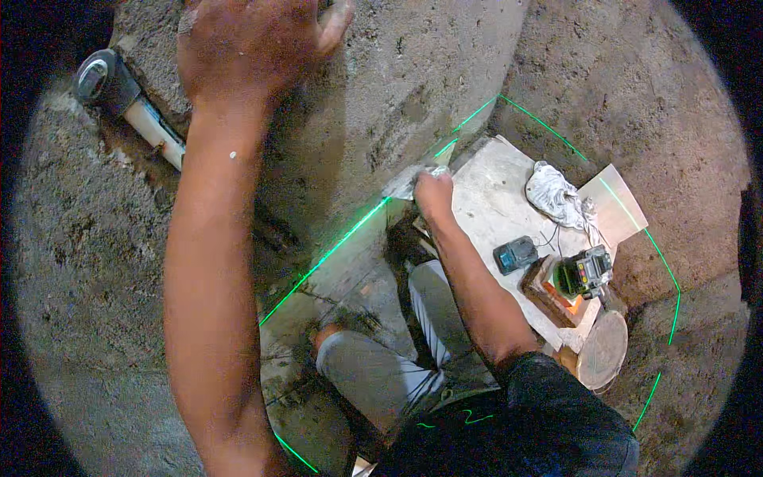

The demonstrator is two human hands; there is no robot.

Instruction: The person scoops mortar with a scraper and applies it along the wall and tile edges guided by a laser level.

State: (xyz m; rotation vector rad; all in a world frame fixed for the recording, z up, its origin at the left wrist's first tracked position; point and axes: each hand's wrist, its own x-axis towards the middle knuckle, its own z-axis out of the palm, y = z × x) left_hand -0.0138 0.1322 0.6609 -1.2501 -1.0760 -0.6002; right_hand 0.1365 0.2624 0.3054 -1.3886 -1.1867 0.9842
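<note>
This is a building site indoors: rough, bare cement walls (636, 79), with a laser level (586, 270) casting green lines (342, 243).

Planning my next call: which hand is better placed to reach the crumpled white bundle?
Likely the right hand: it's nearer the white bundle, though possibly occupied; the left hand is well farther off.

I count 2 bare hands: one left hand (253, 48), one right hand (434, 193). Trousered legs (362, 374): 2. White board (485, 203): 1. On it, crumpled white bundle (554, 193), 1, near the right edge; dark block (517, 254), 1, mid-board; boxy green-windowed device (588, 272), 1, toward the lower right. Pale square panel (613, 205): 1, at the right edge. Round-topped object (604, 350): 1, beside the lower corner. Dark-ended, pale-bodied tool (99, 79): 1, off the board.
</note>
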